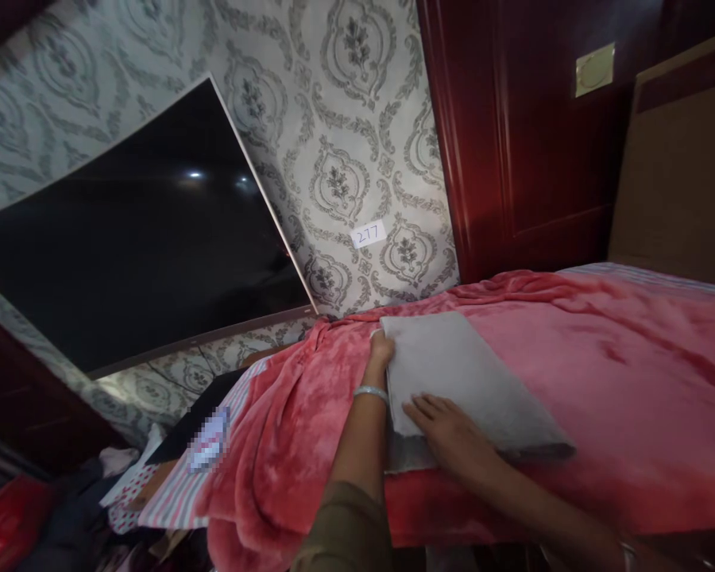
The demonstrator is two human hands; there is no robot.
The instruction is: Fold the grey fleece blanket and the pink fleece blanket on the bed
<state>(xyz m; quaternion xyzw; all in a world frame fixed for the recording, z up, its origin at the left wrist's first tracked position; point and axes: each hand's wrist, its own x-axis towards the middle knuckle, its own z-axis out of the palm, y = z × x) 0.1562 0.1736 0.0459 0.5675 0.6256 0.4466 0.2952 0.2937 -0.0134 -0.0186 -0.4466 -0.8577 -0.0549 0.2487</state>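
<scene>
A grey folded cloth [453,361] lies on a red plush blanket [577,357], with a darker grey layer showing along its near edge. At the far left corner of the cloth, my left hand [383,349] is closed on its edge; part of the fingers is hidden. My right hand [446,429] rests flat on the near left part of the cloth, fingers stretched out.
A large dark television [155,238] hangs on the patterned wall [339,103] at left. A cardboard box [679,175] stands at the back right beside a dark red wooden panel [548,159]. Clothes and bags [65,508] are heaped at lower left.
</scene>
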